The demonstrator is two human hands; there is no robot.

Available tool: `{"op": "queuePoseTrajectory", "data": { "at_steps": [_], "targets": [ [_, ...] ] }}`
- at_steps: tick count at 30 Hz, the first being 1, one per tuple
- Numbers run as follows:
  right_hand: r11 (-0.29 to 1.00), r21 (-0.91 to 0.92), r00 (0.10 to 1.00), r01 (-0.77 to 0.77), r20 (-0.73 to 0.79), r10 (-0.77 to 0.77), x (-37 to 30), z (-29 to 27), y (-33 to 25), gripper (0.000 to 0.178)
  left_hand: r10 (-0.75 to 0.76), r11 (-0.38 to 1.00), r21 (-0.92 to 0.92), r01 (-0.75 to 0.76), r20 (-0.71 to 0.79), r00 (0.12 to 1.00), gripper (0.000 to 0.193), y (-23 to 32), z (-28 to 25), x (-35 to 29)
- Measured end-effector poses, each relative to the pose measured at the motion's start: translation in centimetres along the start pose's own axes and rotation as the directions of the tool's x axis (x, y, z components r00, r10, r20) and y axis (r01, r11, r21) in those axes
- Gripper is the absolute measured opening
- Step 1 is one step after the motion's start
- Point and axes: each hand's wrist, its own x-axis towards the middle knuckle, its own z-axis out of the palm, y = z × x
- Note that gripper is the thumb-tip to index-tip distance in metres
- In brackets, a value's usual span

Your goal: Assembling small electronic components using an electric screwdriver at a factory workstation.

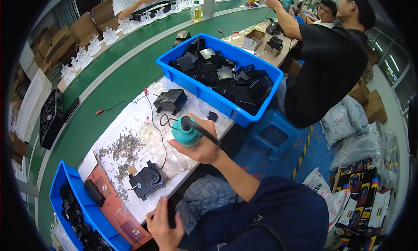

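Observation:
My right hand (206,147) is wrapped round a teal electric screwdriver (186,135) with a black cord and a wire hook on top. It is above the white-covered bench (143,120), and the tool's tip is hidden. Below it lies a black plastic housing (149,180) with a round part and a thin wire. My left hand (164,227) is at the bench's near edge, just below the housing, fingers stretched and nothing visible in them. Loose small screws (122,148) are scattered left of the tool. A black box-shaped unit (171,101) with red-clipped leads sits farther back.
A blue bin (204,91) of black plates stands at the bench's far right. Another blue bin (89,207) with round black parts is at lower left, beside a black case (94,192). A green conveyor (87,116) runs behind. A co-worker (333,64) sits to the right by a blue stool (272,129).

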Motion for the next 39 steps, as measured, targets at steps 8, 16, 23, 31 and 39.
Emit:
{"op": "queuePoseTrajectory", "data": {
  "at_steps": [8,16,23,31,39],
  "targets": [
    [0.998,0.068,0.999,-0.014,-0.037,0.016,-0.3,-0.4,0.8,0.03,-0.276,0.89,-0.453,-0.045,-0.615,0.739,0.023,-5.0,-0.1,0.1],
    [0.951,0.205,0.973,-0.23,0.037,0.227,-0.9,-1.2,1.1,0.028,-0.336,0.839,-0.519,-0.163,-0.731,0.595,0.03,-1.7,-2.2,5.0],
    [0.996,0.087,1.0,-0.011,-0.015,0.012,-0.2,-0.9,1.1,0.03,0.164,0.582,-0.579,-0.57,-0.604,0.78,0.027,1.2,-2.1,7.8],
    [0.995,-0.083,0.998,-0.048,0.028,0.051,-0.2,-1.4,0.3,0.029,0.511,-0.387,-0.922,0.003,-0.211,0.833,0.048,6.0,2.5,10.5],
    [0.999,0.03,0.998,-0.023,0.056,0.021,-0.3,-0.1,1.1,0.034,0.774,-0.345,-0.907,0.24,-0.13,0.619,0.056,16.9,-0.4,12.6]
  ]
}}
